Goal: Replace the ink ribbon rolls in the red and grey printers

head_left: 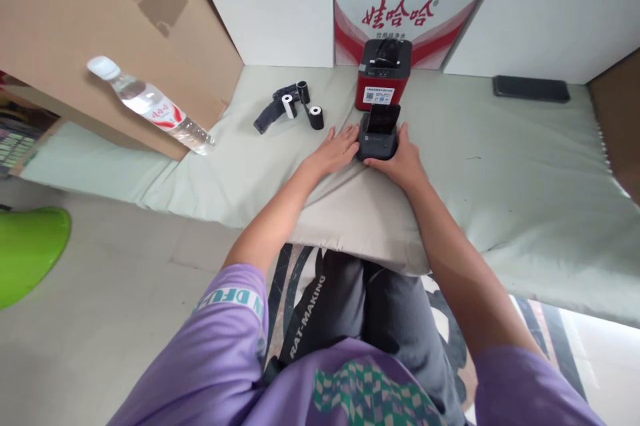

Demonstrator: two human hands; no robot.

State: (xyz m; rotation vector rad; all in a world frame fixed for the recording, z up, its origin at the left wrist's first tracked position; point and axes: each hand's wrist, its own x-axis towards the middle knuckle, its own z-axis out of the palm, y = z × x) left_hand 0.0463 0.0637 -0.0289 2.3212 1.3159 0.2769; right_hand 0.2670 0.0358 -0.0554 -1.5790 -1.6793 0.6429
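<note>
Both arms extended forward, converging. Left hand (334, 151) laid flat, fingers (350, 136) stretched out. Right hand (400, 163) curled, fingers partly hidden.

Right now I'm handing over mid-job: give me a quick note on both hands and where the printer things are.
Left hand: flat on the pad, touching the small black printer.
Right hand: wrapped around the printer's right side.
The printer's lid stands open; whether a roll is inside cannot be told.
Red printer stands just behind.
Paper rolls lie loose to the left, untouched.
Water bottle far left.

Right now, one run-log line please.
left hand: flat beside black printer | right hand: gripping printer | red printer behind | paper rolls left
</note>
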